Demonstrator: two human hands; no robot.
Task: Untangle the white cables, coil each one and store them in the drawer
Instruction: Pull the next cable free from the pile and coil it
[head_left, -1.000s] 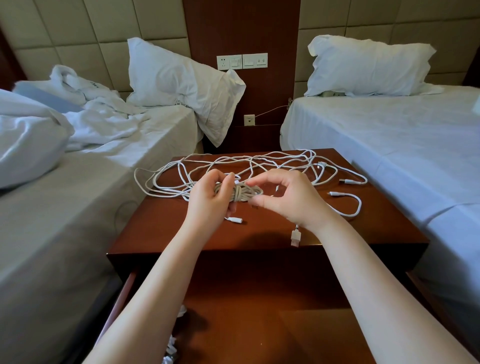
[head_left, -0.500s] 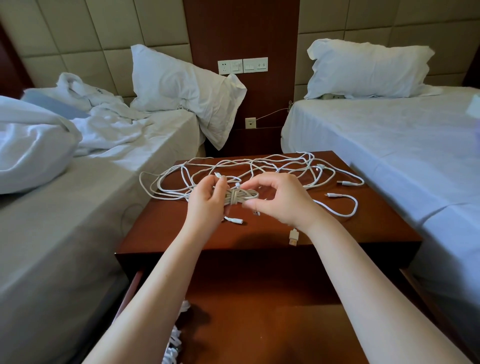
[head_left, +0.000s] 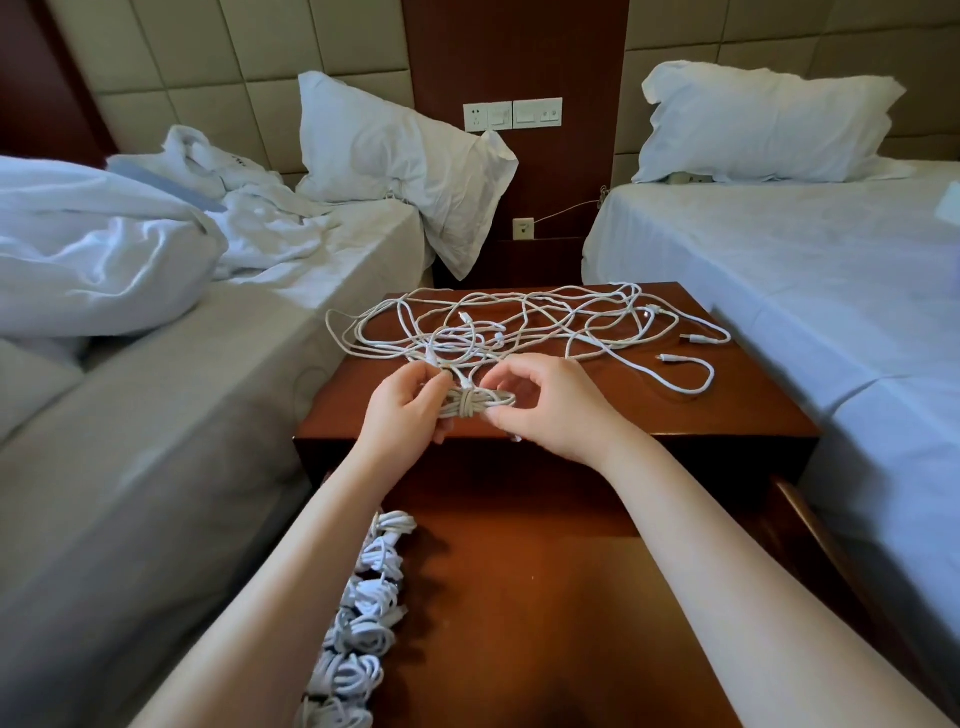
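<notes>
Soft daylight, I judge from the right: right bed reads bright and bluish, left bed greyer and dimmer. Faint sheen on the counter. Drawer floor darkens to heavy shadow at the bottom edge. Wide-angle bowing at the frame edges; centre sharp, lower corners slightly soft

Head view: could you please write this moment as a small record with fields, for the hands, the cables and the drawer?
left grip: holds the left end of the coiled cable
right grip: pinches its right end
tangled cables: spread on the nightstand, behind the hands
drawer: open, below the hands
stored coils: in a row along the drawer's left side
</notes>
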